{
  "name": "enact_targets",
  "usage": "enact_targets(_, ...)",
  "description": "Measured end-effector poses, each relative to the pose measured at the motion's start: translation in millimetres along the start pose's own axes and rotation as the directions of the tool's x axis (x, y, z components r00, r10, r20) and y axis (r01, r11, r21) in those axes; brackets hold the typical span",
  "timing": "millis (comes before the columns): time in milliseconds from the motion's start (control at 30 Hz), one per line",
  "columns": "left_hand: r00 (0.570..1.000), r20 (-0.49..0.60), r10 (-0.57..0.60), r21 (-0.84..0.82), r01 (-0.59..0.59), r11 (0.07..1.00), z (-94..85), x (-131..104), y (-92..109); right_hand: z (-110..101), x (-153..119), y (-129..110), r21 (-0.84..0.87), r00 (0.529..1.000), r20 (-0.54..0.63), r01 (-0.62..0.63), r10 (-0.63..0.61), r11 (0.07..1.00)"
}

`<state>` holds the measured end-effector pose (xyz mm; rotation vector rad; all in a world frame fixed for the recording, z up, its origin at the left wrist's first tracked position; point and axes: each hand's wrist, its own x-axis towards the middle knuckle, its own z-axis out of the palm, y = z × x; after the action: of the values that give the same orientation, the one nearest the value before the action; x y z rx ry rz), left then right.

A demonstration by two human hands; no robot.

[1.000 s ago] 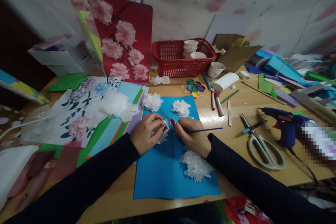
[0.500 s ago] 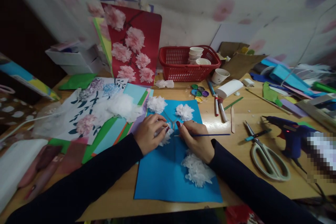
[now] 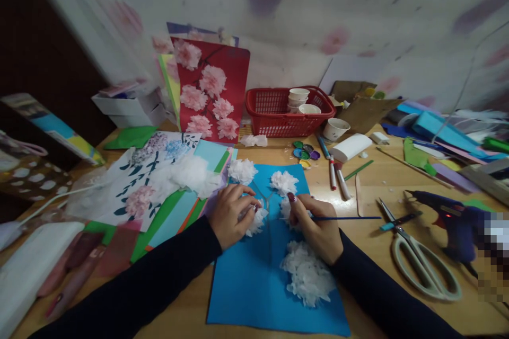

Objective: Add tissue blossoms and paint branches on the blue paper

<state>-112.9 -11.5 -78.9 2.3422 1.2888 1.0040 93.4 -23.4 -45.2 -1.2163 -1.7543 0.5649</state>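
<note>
A blue sheet (image 3: 246,286) lies on the table with several white tissue-paper flowers and a thin, dull painted branch (image 3: 267,201) on it. My left hand (image 3: 233,214) rests on the sheet's left side, its fingers bent around a small white paper flower (image 3: 256,221) and partly hiding it. In my right hand (image 3: 318,222), thumb and fingers pinch a thin paintbrush (image 3: 350,217), its blue handle pointing right. The brush tip is hard to make out near another white flower (image 3: 287,209), partly behind that hand. A larger paper flower (image 3: 308,274) sits below my right hand.
Scissors (image 3: 423,265) and a glue gun (image 3: 445,217) with a red light lie to the right. Paint pots (image 3: 306,151), markers (image 3: 342,180) and a red basket (image 3: 274,124) of paper cups stand behind. A red flower picture (image 3: 214,90) leans at the back; coloured papers (image 3: 170,222) lie left.
My right hand and the brush have shifted right, away from the branch, uncovering part of a flower. My left hand stays at its flower. The whole view has shifted slightly.
</note>
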Motion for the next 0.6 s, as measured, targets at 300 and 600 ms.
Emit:
enact_targets(300, 0.977, -0.118, -0.18, 0.069, 0.188, 0.98, -0.7, 2, 0, -49, 59, 26, 0.036, 0.941, -0.257, -0.219, 0.221, 0.975)
enact_targets(600, 0.95, -0.228, -0.213, 0.013, 0.222, 0.975, 6.7, 0, -6, -65, 158, 89, -0.259, 0.876, -0.358, -0.425, 0.322, 0.867)
